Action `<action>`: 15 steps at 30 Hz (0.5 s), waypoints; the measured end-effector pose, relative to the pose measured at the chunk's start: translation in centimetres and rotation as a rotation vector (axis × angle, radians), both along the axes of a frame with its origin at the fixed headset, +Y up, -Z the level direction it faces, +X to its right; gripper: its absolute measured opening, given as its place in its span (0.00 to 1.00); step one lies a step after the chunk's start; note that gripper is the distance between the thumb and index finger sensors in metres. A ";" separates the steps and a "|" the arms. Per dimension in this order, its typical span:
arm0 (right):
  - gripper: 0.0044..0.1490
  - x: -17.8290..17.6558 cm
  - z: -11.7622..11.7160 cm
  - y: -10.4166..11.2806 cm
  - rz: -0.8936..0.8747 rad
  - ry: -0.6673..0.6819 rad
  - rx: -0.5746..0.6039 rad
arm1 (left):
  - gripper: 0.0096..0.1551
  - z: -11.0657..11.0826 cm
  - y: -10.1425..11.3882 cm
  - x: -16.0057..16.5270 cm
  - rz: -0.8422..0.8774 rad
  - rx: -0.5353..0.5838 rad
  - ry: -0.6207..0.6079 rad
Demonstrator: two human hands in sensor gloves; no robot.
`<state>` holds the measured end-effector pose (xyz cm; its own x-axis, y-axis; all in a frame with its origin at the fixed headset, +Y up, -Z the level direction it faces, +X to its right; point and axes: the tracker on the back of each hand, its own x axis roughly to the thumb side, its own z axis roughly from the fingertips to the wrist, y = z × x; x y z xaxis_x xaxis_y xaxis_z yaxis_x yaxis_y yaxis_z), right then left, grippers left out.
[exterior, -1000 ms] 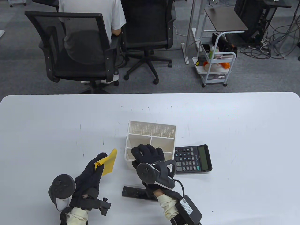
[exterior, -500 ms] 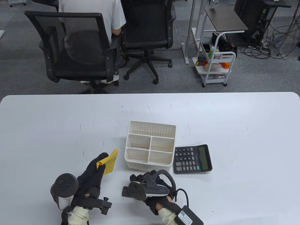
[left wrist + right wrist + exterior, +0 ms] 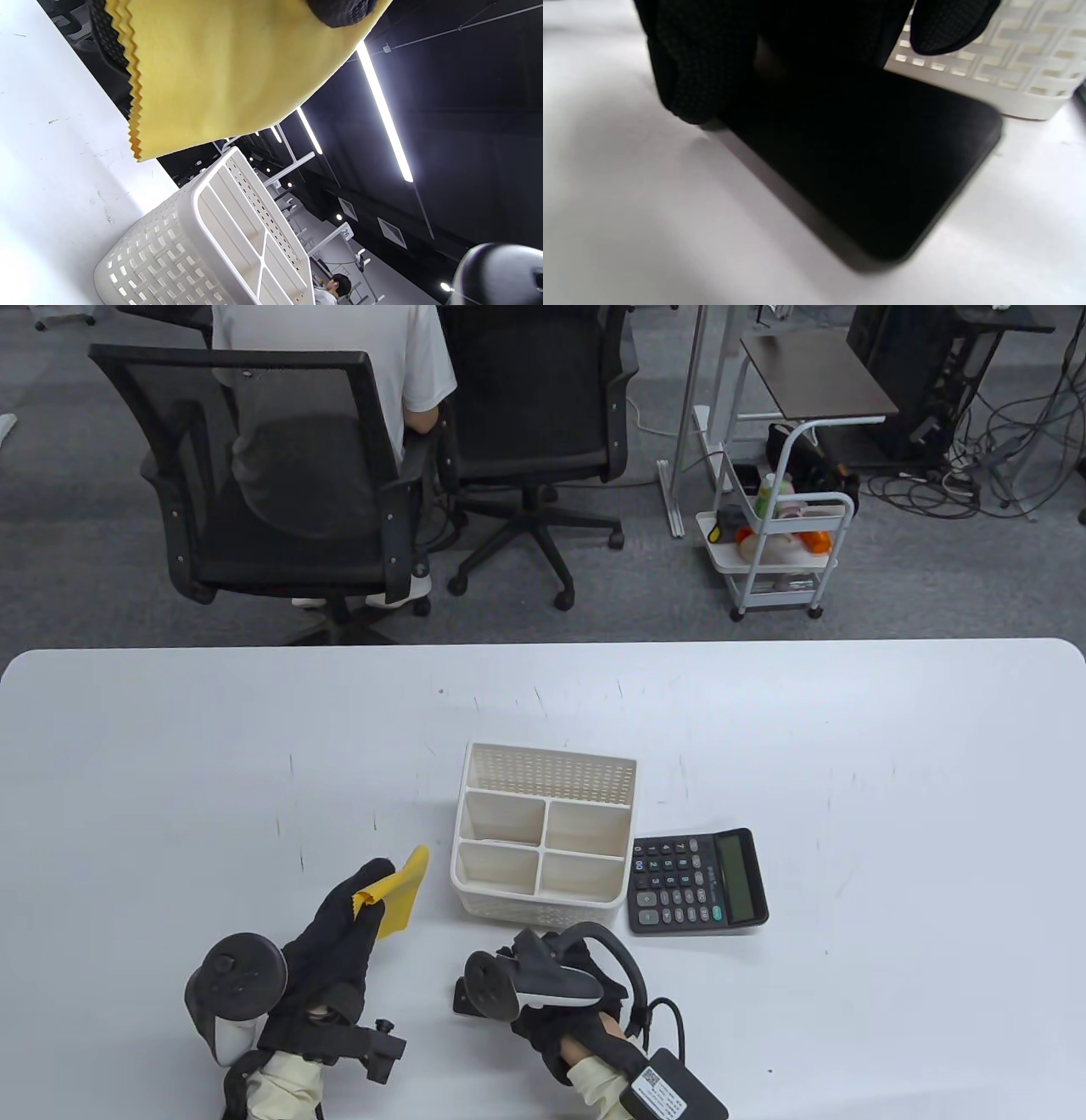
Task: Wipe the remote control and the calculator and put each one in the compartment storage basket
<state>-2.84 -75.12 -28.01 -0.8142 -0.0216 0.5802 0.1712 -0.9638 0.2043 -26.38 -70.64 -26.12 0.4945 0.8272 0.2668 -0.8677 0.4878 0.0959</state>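
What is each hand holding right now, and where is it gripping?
Left hand pinches the yellow cloth at one corner; right hand grips the remote control around one end.

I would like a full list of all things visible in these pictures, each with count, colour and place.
remote control: one, black, on the table just in front of the basket, under the right hand
calculator: one, black, flat on the table right of the basket
storage basket: one, white, table centre, compartments hold nothing
cloth: one, yellow, in the left hand
table: one, white
office chairs: two, black, beyond the table, one with a seated person
cart: one, white, on the floor beyond
left hand: black glove, holds the cloth
right hand: black glove, grips the remote control
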 end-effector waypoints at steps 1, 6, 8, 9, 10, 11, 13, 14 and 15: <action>0.42 0.2 -0.1 0.1 -0.003 -0.017 0.012 | 0.27 0.0 0.0 0.0 -0.001 -0.001 0.001; 0.36 0.7 -0.2 0.4 -0.029 -0.071 0.094 | 0.27 0.0 0.0 0.0 -0.002 -0.006 0.004; 0.34 0.8 -0.1 0.7 -0.027 -0.080 0.128 | 0.27 0.0 -0.1 0.0 -0.003 -0.007 0.007; 0.33 0.9 -0.1 0.8 -0.030 -0.082 0.151 | 0.27 0.0 -0.1 0.0 -0.002 -0.008 0.008; 0.32 1.0 0.0 1.1 -0.037 -0.087 0.181 | 0.27 0.0 -0.1 0.0 0.001 -0.010 0.009; 0.32 1.1 0.1 1.5 -0.049 -0.096 0.201 | 0.27 0.0 -0.1 0.0 0.004 -0.010 0.009; 0.31 1.3 0.2 2.5 -0.110 -0.126 0.251 | 0.27 0.0 0.0 0.0 0.008 -0.007 0.010; 0.31 1.4 0.3 2.9 -0.139 -0.139 0.270 | 0.27 0.0 0.0 0.0 0.010 -0.006 0.011; 0.30 1.6 0.4 3.7 -0.187 -0.158 0.296 | 0.27 0.0 0.0 -0.1 0.014 -0.005 0.011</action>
